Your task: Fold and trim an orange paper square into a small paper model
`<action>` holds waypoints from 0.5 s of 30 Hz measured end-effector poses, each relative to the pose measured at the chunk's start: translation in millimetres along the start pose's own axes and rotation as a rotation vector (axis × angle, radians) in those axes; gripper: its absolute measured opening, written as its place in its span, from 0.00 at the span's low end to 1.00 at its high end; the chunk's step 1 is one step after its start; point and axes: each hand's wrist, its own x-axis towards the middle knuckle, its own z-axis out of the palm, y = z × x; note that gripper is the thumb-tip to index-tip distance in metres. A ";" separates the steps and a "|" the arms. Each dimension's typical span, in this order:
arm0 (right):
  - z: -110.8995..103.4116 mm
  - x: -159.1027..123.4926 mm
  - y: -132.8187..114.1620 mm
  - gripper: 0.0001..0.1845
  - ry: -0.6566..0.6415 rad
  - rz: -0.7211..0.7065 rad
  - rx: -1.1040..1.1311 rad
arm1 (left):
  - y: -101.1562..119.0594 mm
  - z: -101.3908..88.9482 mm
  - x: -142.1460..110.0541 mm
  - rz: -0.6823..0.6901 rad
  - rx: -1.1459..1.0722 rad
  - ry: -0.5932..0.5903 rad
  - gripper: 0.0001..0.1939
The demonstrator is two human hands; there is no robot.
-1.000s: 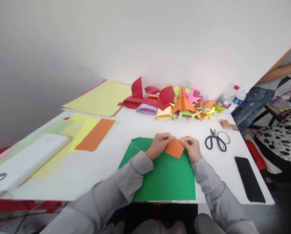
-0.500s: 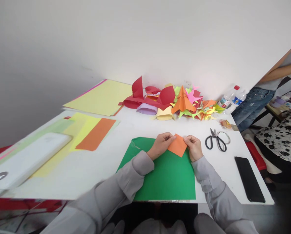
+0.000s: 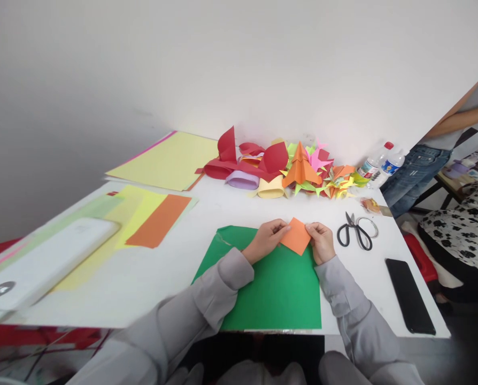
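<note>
In the head view, the left hand (image 3: 266,241), just right of the middle of the frame, pinches the left corner of a small orange paper square (image 3: 295,237) between thumb and fingers, and the right hand (image 3: 323,244) pinches the same square near its right corner. The square sits between the two hands, turned so that a corner points down toward the viewer, over the upper right part of a green sheet (image 3: 273,299); whether it touches that sheet cannot be told. The green sheet lies on a white table (image 3: 151,289) at the lower middle of the frame, partly under the left forearm. To the right of the right hand lie black-handled scissors (image 3: 355,235), their tips pointing up the frame, with a thin ring (image 3: 377,227) just beside them. A black phone (image 3: 410,297) lies at the lower right. Across the upper middle stand red paper shapes (image 3: 220,170) and an orange folded piece (image 3: 300,170), with two plastic bottles (image 3: 377,159) to their right. On the left are a large pale yellow sheet (image 3: 162,160), an orange strip (image 3: 159,221) and a long white object (image 3: 58,259). At the right edge, a person in jeans (image 3: 417,171) stands beyond the table.
</note>
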 end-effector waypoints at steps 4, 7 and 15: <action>-0.5 1.5 -3.1 0.13 0.019 -0.020 0.003 | -0.1 0.4 -0.1 -0.010 -0.016 -0.031 0.14; 0.1 1.0 -1.8 0.13 0.010 -0.027 -0.013 | 0.2 -0.1 0.5 0.016 -0.011 -0.013 0.12; -0.2 1.9 -0.2 0.13 0.016 -0.012 0.028 | -1.9 -1.4 0.3 0.002 -0.056 0.008 0.12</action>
